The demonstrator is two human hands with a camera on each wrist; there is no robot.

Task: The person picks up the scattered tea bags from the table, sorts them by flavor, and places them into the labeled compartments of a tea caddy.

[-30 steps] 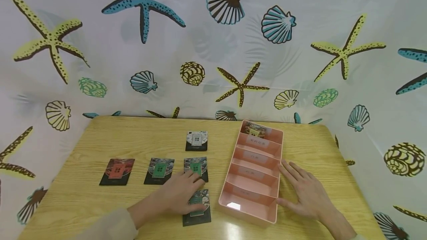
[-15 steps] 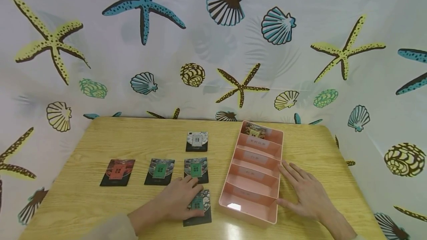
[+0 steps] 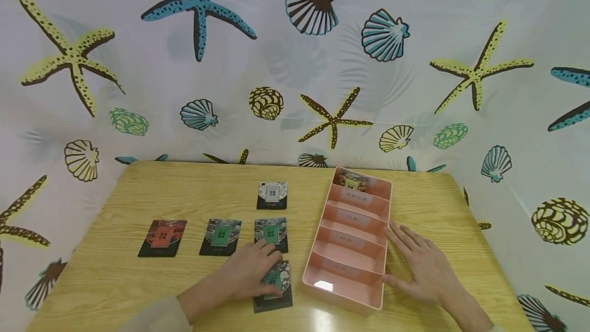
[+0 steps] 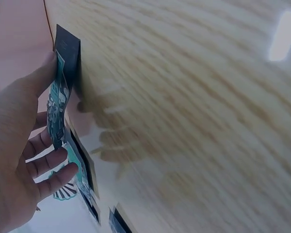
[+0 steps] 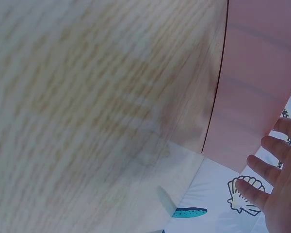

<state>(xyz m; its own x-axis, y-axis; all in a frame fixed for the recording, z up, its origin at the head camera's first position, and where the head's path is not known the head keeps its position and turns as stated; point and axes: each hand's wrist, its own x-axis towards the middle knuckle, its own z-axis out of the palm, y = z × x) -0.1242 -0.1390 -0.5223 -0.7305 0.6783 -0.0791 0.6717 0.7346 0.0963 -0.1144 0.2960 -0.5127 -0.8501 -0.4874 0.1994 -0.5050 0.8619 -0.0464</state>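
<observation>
My left hand (image 3: 246, 273) pinches a flat tea packet (image 3: 282, 302), black with a green label and a white floral print, at the table's front. In the left wrist view, thumb and fingers hold the packet (image 4: 62, 90) by opposite ends, and it looks slightly bowed. Its contact with the table is hard to tell. My right hand (image 3: 421, 268) rests along the right side of a pink divided box (image 3: 341, 297), fingertips at its wall. In the right wrist view, that hand's fingers (image 5: 264, 167) are extended beside the box wall (image 5: 262, 82).
Beyond the left hand lies a green-label packet (image 3: 271, 230), with another green one (image 3: 220, 237) and a red one (image 3: 161, 239) further left. A white packet (image 3: 272, 195) lies behind. The box's far compartment holds a yellow-label packet (image 3: 352, 181); paper labels mark its dividers.
My left hand has drawn slightly back from the green packet behind and its fingers have closed onto the front packet, which has shifted very slightly. The right hand and box have stayed put.
</observation>
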